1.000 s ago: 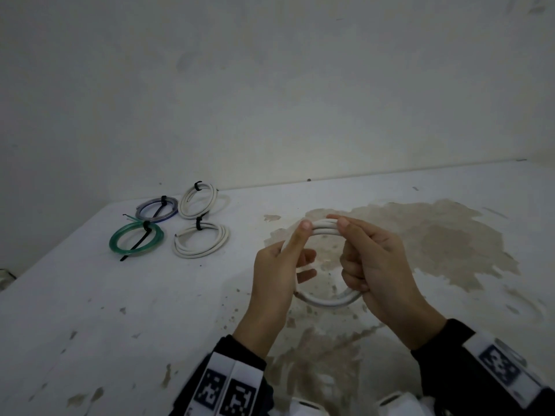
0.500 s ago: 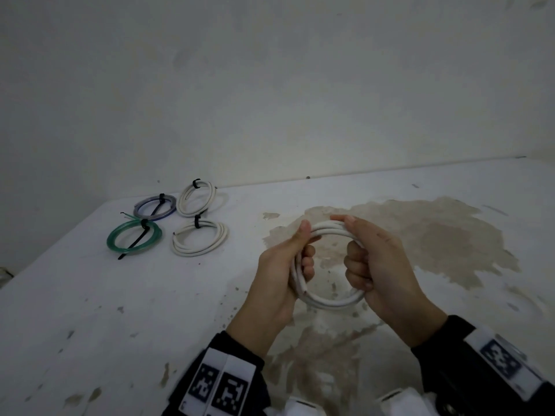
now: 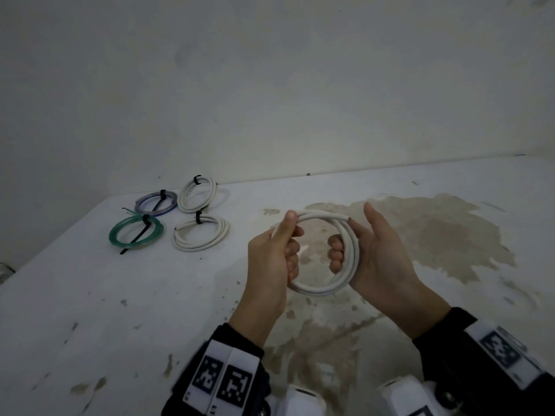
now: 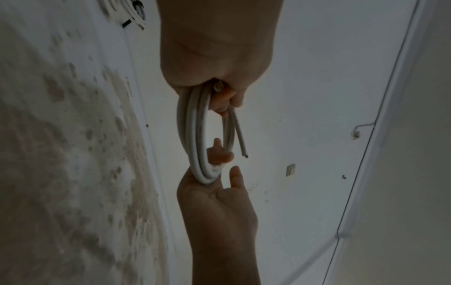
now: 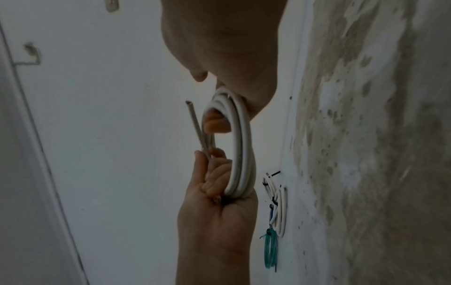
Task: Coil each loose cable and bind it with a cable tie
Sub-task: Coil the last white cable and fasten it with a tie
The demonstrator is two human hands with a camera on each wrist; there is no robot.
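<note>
White cable coil (image 3: 326, 256) held upright above the stained tabletop (image 3: 90, 295), between both hands. Left hand (image 3: 271, 259) curled round the coil's left side, thumb pressed on top. Right hand (image 3: 375, 256) cradling the right side, fingers hooked through the loop, thumb raised clear. From the left wrist, a loose cable end (image 4: 240, 137) sticking free of the coil, and a cut end at the left palm. From the head only: four tied coils (image 3: 168, 217) well apart, far left.
</note>
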